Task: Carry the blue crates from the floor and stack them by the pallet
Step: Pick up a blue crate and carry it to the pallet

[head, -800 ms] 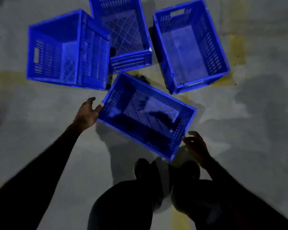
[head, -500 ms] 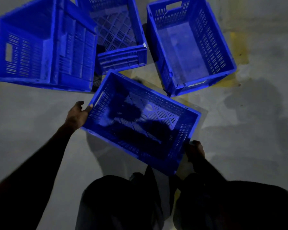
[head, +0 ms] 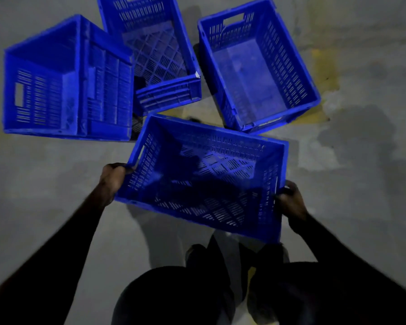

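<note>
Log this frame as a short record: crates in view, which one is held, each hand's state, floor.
crates in view: four, all blue, all empty
held crate: nearest the person, open side up, gripped at both short ends
left hand: closed on the held crate's left-end rim
right hand: closed on its right-end rim
tipped crate: far left, lying on its side
middle crate: upright
right crate: upright
floor: grey concrete, worn yellow marking
pallet: not in view
</note>
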